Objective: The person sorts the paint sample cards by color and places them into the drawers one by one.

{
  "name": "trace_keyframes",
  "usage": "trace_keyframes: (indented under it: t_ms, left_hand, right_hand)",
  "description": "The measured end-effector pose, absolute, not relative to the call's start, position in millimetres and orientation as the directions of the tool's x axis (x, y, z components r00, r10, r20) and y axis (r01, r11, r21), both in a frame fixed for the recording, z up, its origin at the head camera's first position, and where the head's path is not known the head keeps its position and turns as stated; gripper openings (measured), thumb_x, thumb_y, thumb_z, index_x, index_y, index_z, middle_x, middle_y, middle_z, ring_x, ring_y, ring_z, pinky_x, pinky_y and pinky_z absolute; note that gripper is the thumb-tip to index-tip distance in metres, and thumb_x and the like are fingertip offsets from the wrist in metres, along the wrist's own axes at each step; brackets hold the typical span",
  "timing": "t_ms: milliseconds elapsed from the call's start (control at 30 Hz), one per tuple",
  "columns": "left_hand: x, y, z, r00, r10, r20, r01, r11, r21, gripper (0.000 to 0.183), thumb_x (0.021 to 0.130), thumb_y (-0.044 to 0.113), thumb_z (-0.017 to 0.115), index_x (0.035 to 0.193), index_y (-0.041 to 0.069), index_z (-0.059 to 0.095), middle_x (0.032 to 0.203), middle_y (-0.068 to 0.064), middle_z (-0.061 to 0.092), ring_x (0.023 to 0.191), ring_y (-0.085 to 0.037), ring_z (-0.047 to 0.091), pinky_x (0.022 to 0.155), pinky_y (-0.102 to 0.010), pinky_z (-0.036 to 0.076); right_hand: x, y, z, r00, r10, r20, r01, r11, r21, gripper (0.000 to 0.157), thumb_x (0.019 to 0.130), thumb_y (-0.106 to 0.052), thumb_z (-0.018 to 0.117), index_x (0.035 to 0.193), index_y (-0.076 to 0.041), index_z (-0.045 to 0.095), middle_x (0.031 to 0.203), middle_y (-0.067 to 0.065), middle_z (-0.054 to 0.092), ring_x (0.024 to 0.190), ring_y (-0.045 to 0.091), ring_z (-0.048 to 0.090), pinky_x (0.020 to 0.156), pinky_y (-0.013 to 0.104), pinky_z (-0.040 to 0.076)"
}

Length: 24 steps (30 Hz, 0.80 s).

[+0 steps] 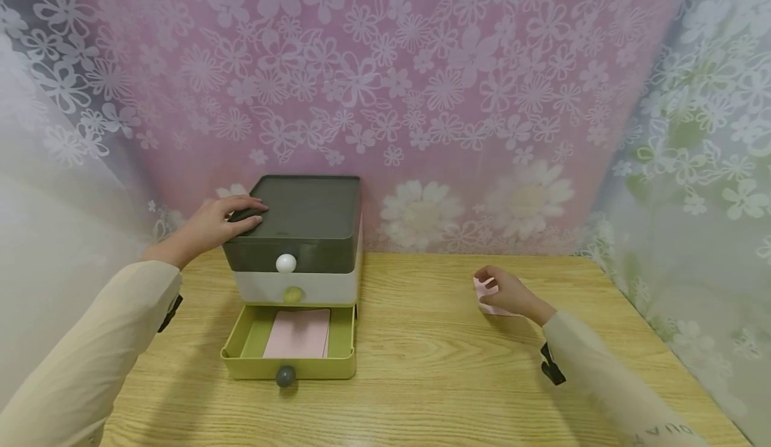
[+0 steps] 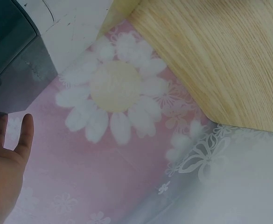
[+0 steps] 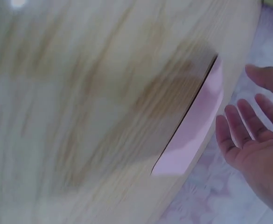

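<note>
A small drawer unit with a dark grey top stands on the left half of the table. My left hand rests on its upper left edge; the left wrist view shows this hand with extended fingers against the unit's dark corner. The bottom green drawer is pulled out, with pink sheets lying inside. To the right, my right hand hovers over a pink piece of paper on the table. In the right wrist view its fingers are loosely bent, apart from the pink paper.
The wood-grain table extends to a flowered pink curtain at the back. More flowered fabric hangs along the right side. White and grey knobs stick out from the drawer fronts.
</note>
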<state>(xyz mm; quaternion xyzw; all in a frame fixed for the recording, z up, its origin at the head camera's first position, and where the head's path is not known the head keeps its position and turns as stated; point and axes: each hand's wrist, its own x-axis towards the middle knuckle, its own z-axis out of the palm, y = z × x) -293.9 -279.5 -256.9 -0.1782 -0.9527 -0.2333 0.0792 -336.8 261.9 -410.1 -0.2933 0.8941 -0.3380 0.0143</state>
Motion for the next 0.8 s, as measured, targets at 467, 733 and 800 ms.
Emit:
trace_keyframes:
  t_ms: [467,733,800]
  left_hand:
    - [-296.4,-281.4,-259.7,-0.919,0.297,0.259,0.384,0.821,0.422,0.038,0.092,0.034,0.053,0.124,0.013,0.057,0.137,-0.013,0.046,0.132,-0.036,0.033,0.103,-0.057,0.029]
    - [-293.9,-280.4,-257.5,-0.916,0.314,0.251,0.394,0.823,0.408,0.04,0.092,0.036,0.052,0.125,0.012,0.056,0.136,-0.015,0.046,0.13,-0.037,0.034,0.102,-0.057,0.03]
    - [-293.8,-280.3,-257.4,-0.916,0.315,0.247,0.393,0.823,0.409,0.04,0.093,0.035,0.052,0.125,0.012,0.056,0.136,-0.015,0.046,0.13,-0.037,0.034,0.102,-0.056,0.03]
  right_hand:
    - [-352.6,283.9,-404.7,-0.884,-0.465,-0.052,-0.383,0.782,-0.491,0.077,0.07,-0.014,0.078,0.131,0.01,0.037,0.131,0.033,0.038,0.119,0.051,0.034,0.093,0.061,0.035]
    - [-356.6,285.9,-402.6,-0.864,-0.481,-0.15,-0.361,0.798,-0.482,0.085,0.071,-0.016,0.078,0.135,0.012,0.029,0.136,0.034,0.032,0.123,0.053,0.03,0.095,0.061,0.033]
    - [-355.5,285.0,-401.0,-0.863,-0.476,-0.168,-0.344,0.798,-0.494,0.085,0.071,-0.016,0.078,0.135,0.012,0.029,0.136,0.034,0.031,0.123,0.052,0.03,0.095,0.061,0.034]
